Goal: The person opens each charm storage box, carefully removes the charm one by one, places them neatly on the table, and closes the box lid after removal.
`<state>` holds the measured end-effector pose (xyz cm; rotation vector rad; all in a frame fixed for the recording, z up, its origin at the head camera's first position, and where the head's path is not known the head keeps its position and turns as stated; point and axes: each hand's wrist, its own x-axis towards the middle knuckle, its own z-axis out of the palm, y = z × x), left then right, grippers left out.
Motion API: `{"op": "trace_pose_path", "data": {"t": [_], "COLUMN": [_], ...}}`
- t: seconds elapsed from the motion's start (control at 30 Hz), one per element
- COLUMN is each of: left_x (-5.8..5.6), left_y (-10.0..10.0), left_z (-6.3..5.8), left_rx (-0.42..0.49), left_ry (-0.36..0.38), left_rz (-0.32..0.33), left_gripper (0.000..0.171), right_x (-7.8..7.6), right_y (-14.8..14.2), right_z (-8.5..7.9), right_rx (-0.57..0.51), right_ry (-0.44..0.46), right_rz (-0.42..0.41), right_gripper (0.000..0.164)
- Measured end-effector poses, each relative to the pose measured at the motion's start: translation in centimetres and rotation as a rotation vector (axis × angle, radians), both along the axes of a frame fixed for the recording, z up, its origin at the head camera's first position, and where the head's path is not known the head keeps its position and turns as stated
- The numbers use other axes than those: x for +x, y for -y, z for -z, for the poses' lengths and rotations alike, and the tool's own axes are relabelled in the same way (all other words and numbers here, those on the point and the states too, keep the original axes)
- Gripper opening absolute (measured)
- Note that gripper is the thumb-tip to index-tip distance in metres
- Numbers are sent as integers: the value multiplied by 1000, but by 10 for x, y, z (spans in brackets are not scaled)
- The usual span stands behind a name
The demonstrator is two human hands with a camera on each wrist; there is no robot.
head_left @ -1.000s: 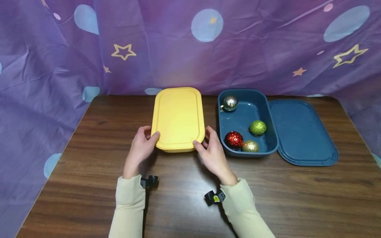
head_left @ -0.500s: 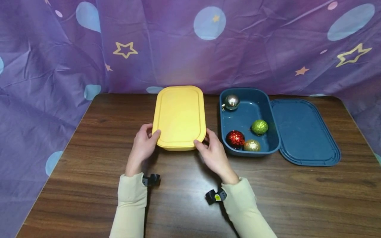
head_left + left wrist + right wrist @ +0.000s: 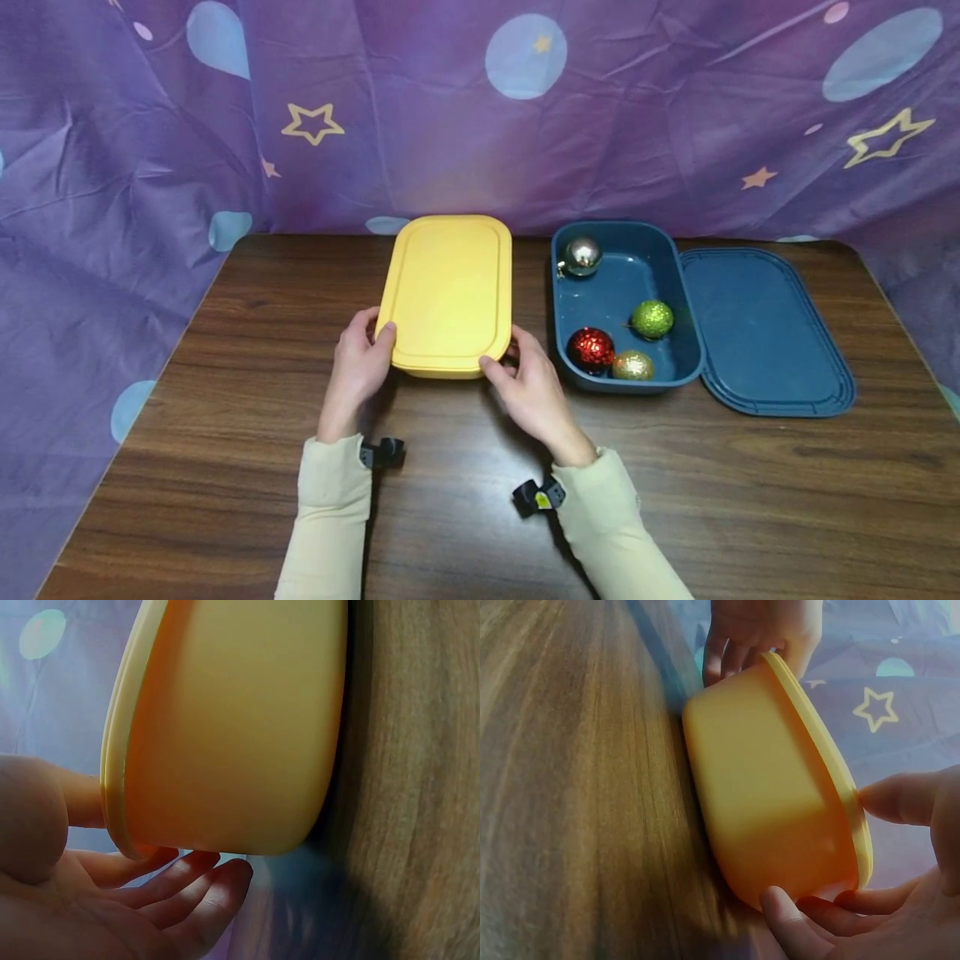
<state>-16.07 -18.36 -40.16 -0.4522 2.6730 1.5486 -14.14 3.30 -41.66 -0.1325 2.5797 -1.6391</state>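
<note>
In the head view a yellow lidded box [image 3: 447, 292] stands on the wooden table, its lid lying on its rim. My left hand [image 3: 358, 362] grips its near left corner, the thumb on the lid's edge and the fingers at the side wall. At the near right corner my right hand [image 3: 528, 392] holds it the same way. The left wrist view shows the box's side wall [image 3: 232, 735] close up, with the left fingers [image 3: 214, 904] beside its end. In the right wrist view the right thumb [image 3: 904, 797] presses on the lid's rim. What is inside the box is hidden.
To the right stands an uncovered blue box [image 3: 622, 292]. It holds a silver ball [image 3: 582, 257], a green ball [image 3: 652, 320], a red ball [image 3: 591, 350] and a gold ball [image 3: 633, 366]. A blue lid [image 3: 768, 333] lies beside it. A purple curtain [image 3: 420, 108] hangs behind the table.
Between my hands, the near end of the yellow box has shifted slightly left, so it stands a little turned. The blue box and its balls stay as they were.
</note>
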Motion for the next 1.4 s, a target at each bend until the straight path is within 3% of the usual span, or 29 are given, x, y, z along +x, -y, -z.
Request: {"op": "trace_pose_path", "data": {"t": [0.5,0.97,1.4], "left_x": [0,0,2], "left_y": [0,-1,1], "left_z": [0,-1,-2], "left_rx": [-58,-54,-104], "left_ry": [19,19,-30], "left_rz": [3,14,23], "left_gripper": [48,48,48], "right_x": [-1,0,0], "right_y": [-1,-2,-2], "right_z": [1,-2,-3], "right_rx": [6,-5,-17], "right_ry": [4,11,9], "right_rz": [-10,-13,-12], "right_gripper": [63,63,63]}}
